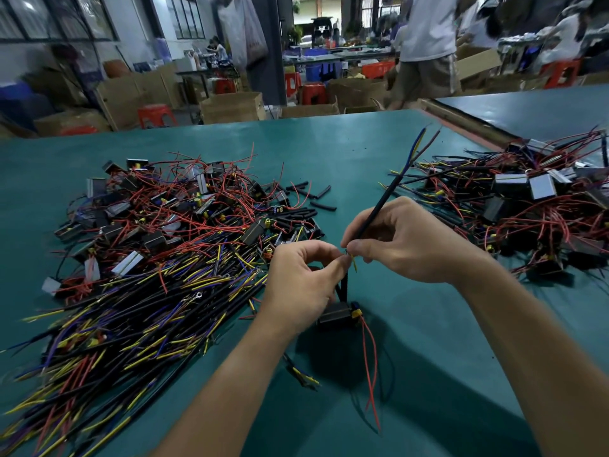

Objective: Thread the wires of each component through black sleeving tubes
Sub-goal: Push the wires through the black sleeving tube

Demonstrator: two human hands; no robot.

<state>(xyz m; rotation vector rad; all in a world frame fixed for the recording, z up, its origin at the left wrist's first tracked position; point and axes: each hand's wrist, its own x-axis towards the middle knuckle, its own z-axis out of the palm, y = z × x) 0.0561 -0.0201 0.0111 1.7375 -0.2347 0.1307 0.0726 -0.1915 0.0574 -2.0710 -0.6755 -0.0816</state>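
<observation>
My right hand (407, 240) pinches a long black sleeving tube (382, 202) that slants up and to the right, with blue, yellow and dark wire ends (420, 143) sticking out of its far end. My left hand (301, 282) pinches thin wires, one yellow (353, 261), right at the tube's near end, fingertips almost touching those of the right hand. Below the hands a small black component (336, 314) hangs or rests by the table, with red wires (370, 367) trailing toward me.
On the green table (346, 153), a big pile of components and sleeved wires (158, 258) lies to the left, another pile (534, 209) to the right. Short black tube pieces (313, 196) lie behind the left pile. People and cardboard boxes fill the background.
</observation>
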